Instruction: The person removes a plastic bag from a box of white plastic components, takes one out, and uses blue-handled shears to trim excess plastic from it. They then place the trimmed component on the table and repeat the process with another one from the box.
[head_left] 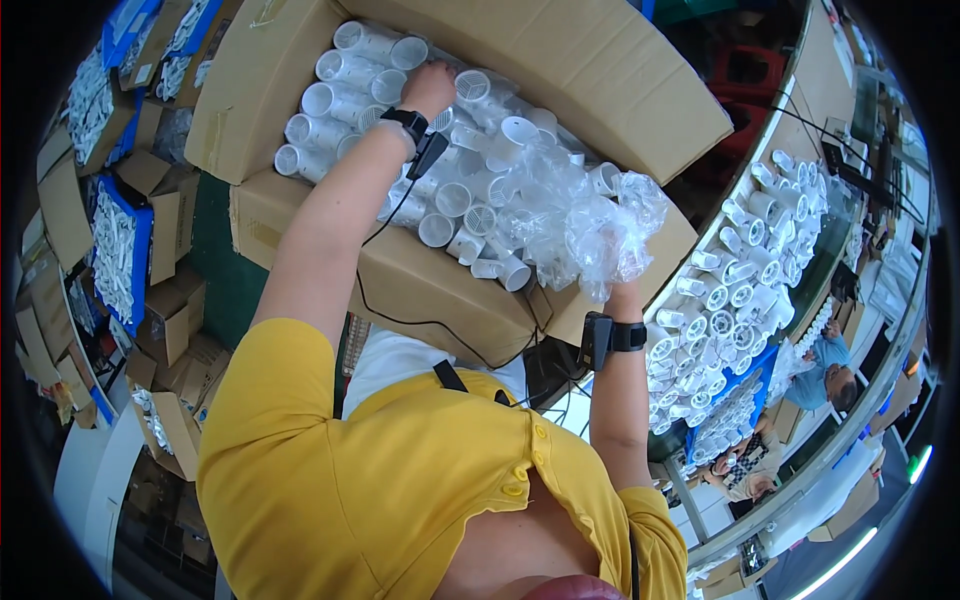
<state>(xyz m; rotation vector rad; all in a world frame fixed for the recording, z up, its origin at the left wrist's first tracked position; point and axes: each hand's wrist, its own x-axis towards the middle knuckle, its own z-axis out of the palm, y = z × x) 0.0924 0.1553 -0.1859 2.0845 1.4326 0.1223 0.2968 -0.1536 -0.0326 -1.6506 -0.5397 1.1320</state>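
Reaching with both arms into a large open cardboard box [620,75], flaps spread toward far and left. Inside, many white plastic cylinders [455,200]: at the left, lying on their sides in a stacked row with round mouths turned left; toward the middle and near side, looser and at mixed angles, some showing slotted ends. Over the right part of the load, a crumpled mass of clear plastic film [600,225].

At the far side of the box, left hand [430,88] bent down among the cylinders, touching there; fingertips hidden, so impossible to tell how far open or whether holding one. At the right end, right hand [622,287] mostly covered by the film, in contact with it; opening and grip impossible to tell. On each wrist, a black band with a small dark device.

To the right, beyond the box, a desk crowded with more white parts [725,310]. To the left, cardboard cartons [170,225] and a blue-edged container [120,255] of white pieces. Farther right, two other people [825,375] near the desk.
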